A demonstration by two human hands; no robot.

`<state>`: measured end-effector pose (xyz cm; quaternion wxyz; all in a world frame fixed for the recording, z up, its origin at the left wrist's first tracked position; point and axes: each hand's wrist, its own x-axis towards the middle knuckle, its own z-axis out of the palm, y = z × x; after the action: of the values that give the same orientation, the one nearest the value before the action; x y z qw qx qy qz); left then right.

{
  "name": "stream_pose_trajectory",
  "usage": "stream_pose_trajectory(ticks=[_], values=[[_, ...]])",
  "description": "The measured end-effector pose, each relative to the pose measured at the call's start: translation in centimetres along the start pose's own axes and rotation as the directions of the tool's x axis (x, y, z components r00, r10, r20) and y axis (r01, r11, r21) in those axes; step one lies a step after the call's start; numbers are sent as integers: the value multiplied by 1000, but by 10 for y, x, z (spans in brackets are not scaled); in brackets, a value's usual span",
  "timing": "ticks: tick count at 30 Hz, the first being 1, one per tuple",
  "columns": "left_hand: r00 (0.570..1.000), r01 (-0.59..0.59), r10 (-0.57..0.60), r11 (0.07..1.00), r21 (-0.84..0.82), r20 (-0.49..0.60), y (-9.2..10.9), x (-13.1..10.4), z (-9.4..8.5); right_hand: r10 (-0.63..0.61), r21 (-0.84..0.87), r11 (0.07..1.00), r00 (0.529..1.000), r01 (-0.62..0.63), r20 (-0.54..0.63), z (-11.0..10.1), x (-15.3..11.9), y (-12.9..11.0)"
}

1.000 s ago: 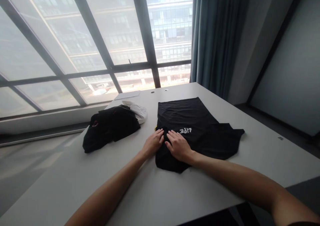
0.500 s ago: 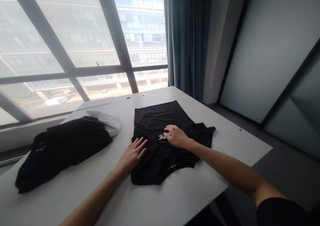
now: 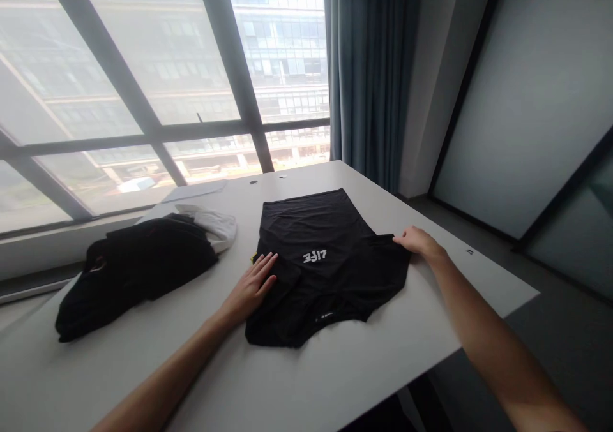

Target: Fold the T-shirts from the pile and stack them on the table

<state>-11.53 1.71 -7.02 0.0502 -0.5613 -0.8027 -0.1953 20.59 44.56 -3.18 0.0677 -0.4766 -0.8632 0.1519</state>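
Observation:
A black shirt (image 3: 320,228) with white lettering lies spread on the white table (image 3: 373,368), its neckline toward me. Flat on its left sleeve area rests my left hand (image 3: 253,284), fingers extended and holding nothing. At the shirt's right side, my right hand (image 3: 417,240) has its fingers closed on the edge of the right sleeve. A bit of yellow shows at the shirt's left edge, beside my left fingertips.
A heap of black clothing (image 3: 138,269) lies on the left of the table, with a white cloth (image 3: 218,224) behind it. Windows (image 3: 201,43) and a blue-grey curtain (image 3: 368,74) stand beyond the far edge.
My right hand has moved right from above the lettering to the right sleeve and has closed on its edge. My left hand stays on the shirt. The view has shifted slightly.

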Motion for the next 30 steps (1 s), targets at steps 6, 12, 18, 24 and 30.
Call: stream_pose_trajectory(ticks=[6, 12, 18, 24, 30], values=[[987, 81, -97, 989, -126, -127, 11, -3, -14, -21, 100, 995, 993, 9, 115, -2, 6, 10], [982, -45, 29, 996, -82, -185, 80, 20, -38, -110, 292, 954, 988, 74, 109, -1, 5, 10], [966, -233, 252, 948, -215, 66, 230, 70, -11, -201, 340, 919, 979, 201, -33, 3, 13, 0], [944, -259, 275, 960, -104, 183, 327, 112, 68, -264, 354, 900, 964, 254, -21, 7, 15, -7], [947, -267, 276, 961, -73, 165, 333, 121, 96, -253, 446, 868, 967, 220, 16, 11, 20, -9]])
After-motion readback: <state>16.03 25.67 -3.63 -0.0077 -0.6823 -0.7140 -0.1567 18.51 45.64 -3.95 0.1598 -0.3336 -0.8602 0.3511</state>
